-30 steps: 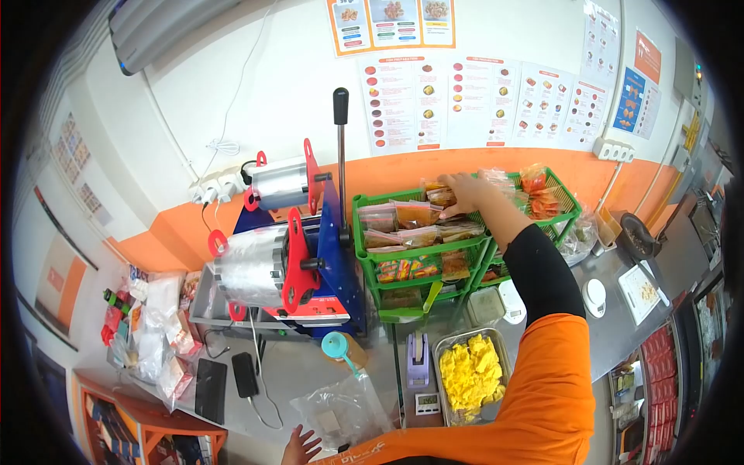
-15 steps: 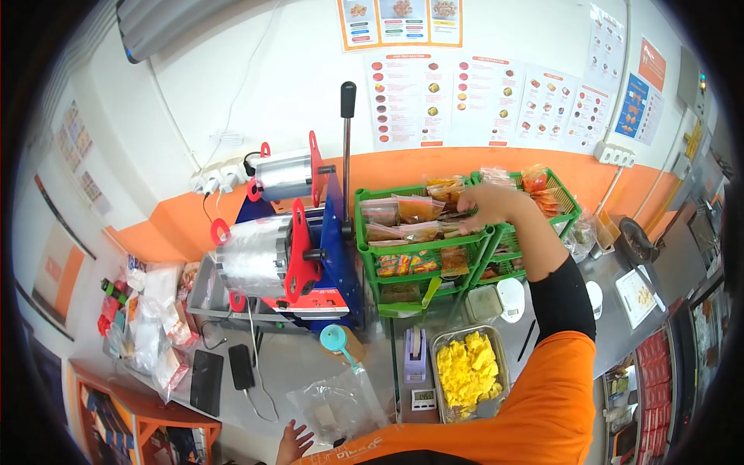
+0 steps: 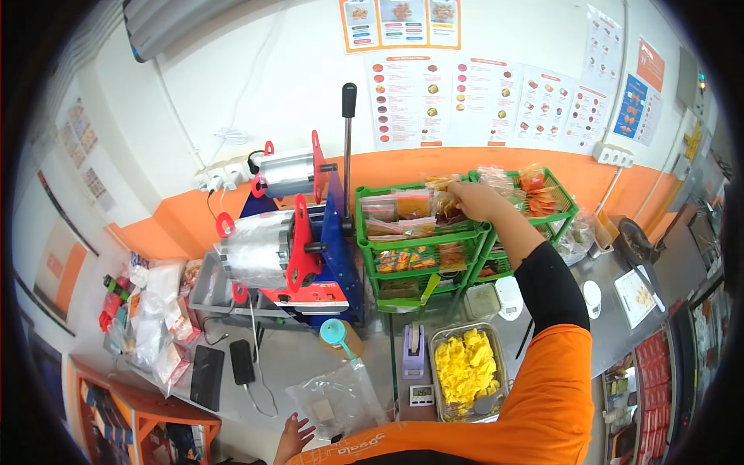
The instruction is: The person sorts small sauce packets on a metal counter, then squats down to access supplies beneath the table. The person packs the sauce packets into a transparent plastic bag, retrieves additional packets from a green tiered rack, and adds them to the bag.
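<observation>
My right hand (image 3: 477, 203) reaches to the right end of the upper green basket (image 3: 425, 236). Its fingers close on a small clear sachet with brown contents (image 3: 446, 204), among other filled packets (image 3: 413, 204). The fingertips are partly hidden by the bags. Low in the view, my left hand (image 3: 294, 435) is open, its fingers spread and holding nothing. Close to it on the steel table lies a clear plastic bag (image 3: 341, 407) with a small pale rectangle showing in it.
A sealing machine (image 3: 263, 252) with film rolls and an upright lever stands left of the baskets. In front are a blue-lidded bottle (image 3: 335, 333), a purple tape dispenser (image 3: 414, 353), a timer (image 3: 421, 396) and a tray of yellow food (image 3: 435, 387). A white scale (image 3: 509, 297) sits further right.
My right hand has moved slightly left and down into the packets, its fingers closing on one. My left hand stays spread near the clear bag. A grey scoop now shows in the yellow food.
</observation>
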`<state>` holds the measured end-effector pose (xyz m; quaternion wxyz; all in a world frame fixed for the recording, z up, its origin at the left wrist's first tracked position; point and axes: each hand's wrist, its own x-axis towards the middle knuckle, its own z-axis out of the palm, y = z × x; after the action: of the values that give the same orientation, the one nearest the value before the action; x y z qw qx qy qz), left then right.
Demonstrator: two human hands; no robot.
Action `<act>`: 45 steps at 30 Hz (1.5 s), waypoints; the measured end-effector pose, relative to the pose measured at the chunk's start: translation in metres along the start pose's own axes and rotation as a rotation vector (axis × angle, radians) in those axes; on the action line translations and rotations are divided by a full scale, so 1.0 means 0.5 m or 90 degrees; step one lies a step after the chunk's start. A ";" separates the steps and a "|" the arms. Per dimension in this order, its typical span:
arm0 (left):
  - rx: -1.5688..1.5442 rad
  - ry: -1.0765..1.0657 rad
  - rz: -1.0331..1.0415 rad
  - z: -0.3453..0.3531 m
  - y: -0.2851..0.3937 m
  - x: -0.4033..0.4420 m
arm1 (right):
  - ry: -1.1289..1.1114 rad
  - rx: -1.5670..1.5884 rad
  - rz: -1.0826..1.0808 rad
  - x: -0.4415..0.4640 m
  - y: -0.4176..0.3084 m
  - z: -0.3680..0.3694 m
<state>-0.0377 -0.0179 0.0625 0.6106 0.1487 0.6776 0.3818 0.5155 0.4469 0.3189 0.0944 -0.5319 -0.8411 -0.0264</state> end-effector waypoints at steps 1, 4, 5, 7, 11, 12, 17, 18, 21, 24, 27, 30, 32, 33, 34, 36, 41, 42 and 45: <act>-0.001 0.003 -0.001 0.002 -0.001 -0.004 | -0.011 -0.008 -0.005 0.007 0.003 0.003; -0.005 0.008 -0.003 -0.004 -0.003 -0.012 | -0.115 0.007 0.061 0.016 -0.001 -0.049; -0.010 0.008 -0.002 -0.005 -0.009 -0.012 | -0.138 -0.024 0.065 0.020 -0.010 -0.051; -0.012 0.014 -0.007 -0.013 -0.022 -0.018 | -0.188 -0.084 0.077 0.017 -0.038 -0.040; -0.020 0.030 -0.009 -0.023 -0.036 -0.008 | -0.075 -0.148 0.069 -0.024 -0.092 -0.050; -0.026 0.034 -0.008 -0.024 -0.040 -0.006 | -0.042 -0.121 0.068 -0.041 -0.108 -0.069; -0.012 0.045 -0.016 -0.041 -0.067 0.018 | -0.055 0.010 0.014 -0.046 -0.094 0.014; -0.008 0.048 -0.015 -0.050 -0.074 0.030 | -0.006 -0.050 0.027 -0.052 -0.103 0.048; 0.004 0.026 0.008 -0.052 -0.071 0.039 | 0.067 -0.124 0.072 -0.057 -0.122 0.055; 0.014 0.003 0.024 -0.058 -0.070 0.042 | 0.033 -0.105 0.115 -0.066 -0.140 0.059; 0.019 -0.006 0.029 -0.079 -0.071 0.059 | 0.104 -0.031 0.127 -0.088 -0.147 0.037; 0.044 0.016 0.039 -0.099 -0.087 0.078 | 0.284 0.049 0.117 -0.151 -0.154 -0.002; 0.059 0.043 0.041 -0.115 -0.099 0.104 | 0.380 0.138 0.090 -0.220 -0.174 -0.018; 0.084 0.061 0.036 -0.121 -0.103 0.114 | 0.397 0.189 0.094 -0.262 -0.186 -0.014; 0.107 0.079 0.028 -0.120 -0.105 0.119 | 0.413 0.240 0.097 -0.306 -0.197 -0.006; 0.141 0.114 0.014 -0.041 -0.063 0.046 | 0.433 0.327 0.130 -0.395 -0.213 0.033; 0.315 0.125 0.120 -0.068 -0.134 0.120 | 0.447 0.438 0.372 -0.613 -0.243 0.209; 0.395 0.134 0.236 -0.049 -0.132 0.112 | 0.422 0.415 0.408 -0.657 -0.242 0.239; 0.571 0.153 0.267 -0.016 -0.105 0.112 | 0.363 0.407 0.436 -0.723 -0.279 0.250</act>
<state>-0.0433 -0.0182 -0.0141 0.3149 0.4843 0.7958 0.1819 0.5239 0.0830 0.1367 0.4790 -0.6915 -0.5272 0.1199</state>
